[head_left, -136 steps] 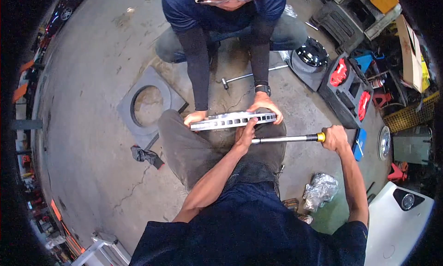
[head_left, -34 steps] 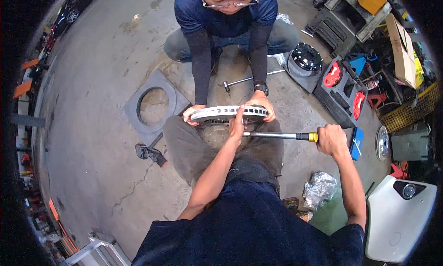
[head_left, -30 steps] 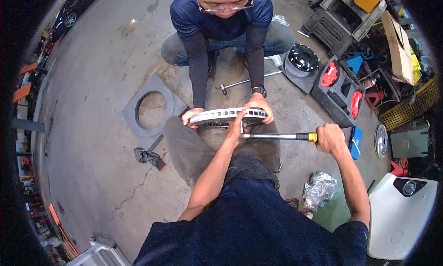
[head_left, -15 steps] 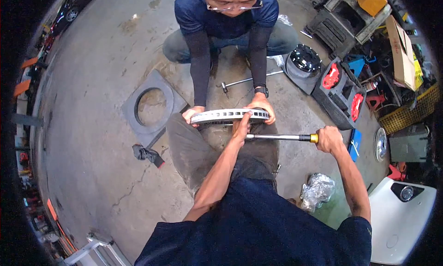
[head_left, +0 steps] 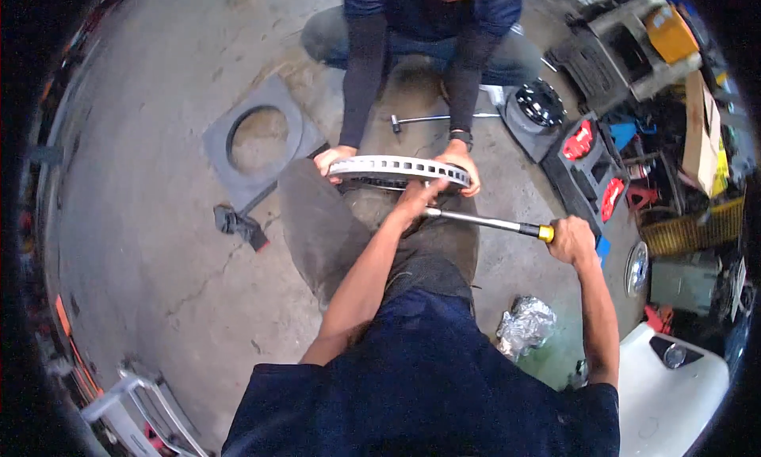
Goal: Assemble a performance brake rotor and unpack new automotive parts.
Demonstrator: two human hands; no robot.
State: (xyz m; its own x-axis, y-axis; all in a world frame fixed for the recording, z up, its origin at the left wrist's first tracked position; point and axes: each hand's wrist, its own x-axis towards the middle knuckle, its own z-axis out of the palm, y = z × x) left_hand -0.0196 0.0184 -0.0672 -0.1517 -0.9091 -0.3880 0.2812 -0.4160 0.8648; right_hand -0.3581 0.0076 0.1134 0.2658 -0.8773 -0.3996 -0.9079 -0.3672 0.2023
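Observation:
My right hand (head_left: pixel 572 240) is wrapped round the handle end of a long torque wrench (head_left: pixel 487 221) with a yellow collar. At the wrench's head, just under a vented brake disc (head_left: pixel 396 167), my left hand (head_left: pixel 417 200) is closed about the head, its fingers partly blurred and close to the disc's rim. What the wrench head sits on is hidden by hand and disc. The disc is held edge-on above my knees by a co-worker's two hands (head_left: pixel 334 160), one at each side. That person crouches across from me in dark sleeves.
A grey foam sheet (head_left: pixel 218 152) with a round cutout lies left, a dark glove (head_left: pixel 238 223) near it. Another bar tool (head_left: pixel 444 118) lies beyond the disc. Right are a black disc hub (head_left: pixel 541 102), red brake calipers (head_left: pixel 613 198) in foam, crumpled foil (head_left: pixel 527 326) and a white panel (head_left: pixel 670 393).
The view has shifted. The wrench handle has dropped toward me relative to its head, so the bar now slants. The disc tilts down at its right side, still in the co-worker's hands.

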